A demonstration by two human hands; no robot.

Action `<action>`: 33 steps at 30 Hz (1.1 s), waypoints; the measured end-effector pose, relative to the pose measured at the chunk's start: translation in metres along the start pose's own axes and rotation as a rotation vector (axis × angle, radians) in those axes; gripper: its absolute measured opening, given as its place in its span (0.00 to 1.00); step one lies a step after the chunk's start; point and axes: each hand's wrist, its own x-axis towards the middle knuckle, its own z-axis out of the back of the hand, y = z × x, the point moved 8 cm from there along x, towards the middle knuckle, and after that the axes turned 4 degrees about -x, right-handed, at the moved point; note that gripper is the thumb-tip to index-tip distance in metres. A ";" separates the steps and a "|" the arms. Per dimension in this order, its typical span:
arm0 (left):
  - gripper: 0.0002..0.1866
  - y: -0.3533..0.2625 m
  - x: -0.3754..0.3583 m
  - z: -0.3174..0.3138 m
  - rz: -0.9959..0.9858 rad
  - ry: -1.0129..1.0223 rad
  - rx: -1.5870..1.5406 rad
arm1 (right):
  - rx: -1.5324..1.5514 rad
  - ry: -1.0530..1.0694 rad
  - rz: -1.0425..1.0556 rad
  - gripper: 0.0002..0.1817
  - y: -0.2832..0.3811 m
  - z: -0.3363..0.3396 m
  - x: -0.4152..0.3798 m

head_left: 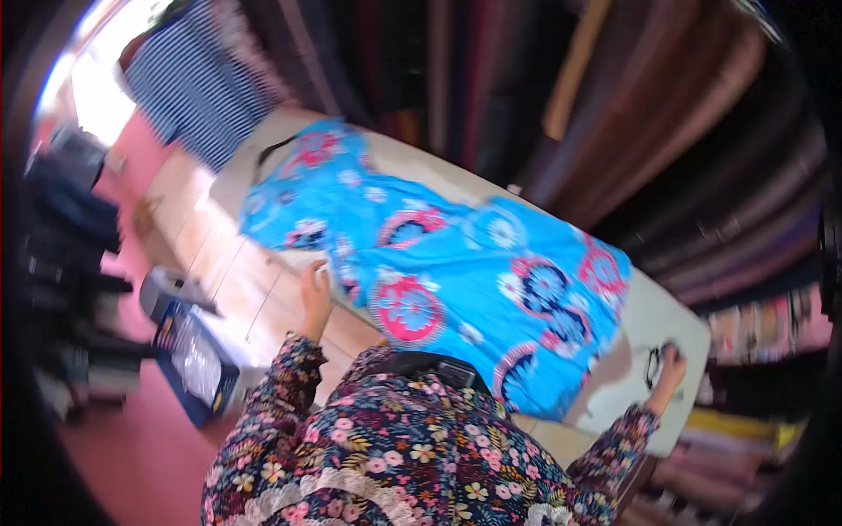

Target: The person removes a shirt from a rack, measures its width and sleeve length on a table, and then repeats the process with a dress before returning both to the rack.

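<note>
A bright blue dress (438, 245) with pink, white and navy flower rounds lies spread across a pale table (684, 333). At its near edge is my left hand (316, 298), fingers curled beside the cloth, with a small whitish patch at the fingertips; I cannot tell what is in it. My right hand (672, 375) is closed at the table's right end, away from the dress. It grips a small black thing with a loop (653, 366), blurred here.
Rolls of dark fabric (684, 158) line the far side of the table. Striped cloth (202, 83) hangs at the upper left. A dark blue box (197, 364) with clear plastic stands on the floor to my left. Folded cloths (719, 434) are stacked at the lower right.
</note>
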 end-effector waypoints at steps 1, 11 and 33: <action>0.12 -0.004 0.002 0.014 0.010 -0.045 0.021 | -0.045 -0.007 -0.001 0.23 0.007 -0.019 -0.019; 0.11 0.051 0.225 0.188 0.154 -0.067 0.307 | -1.089 -0.196 -0.233 0.28 0.176 -0.003 -0.126; 0.18 0.169 0.416 0.115 0.251 0.472 0.642 | -0.463 0.396 0.099 0.40 0.508 -0.393 -0.283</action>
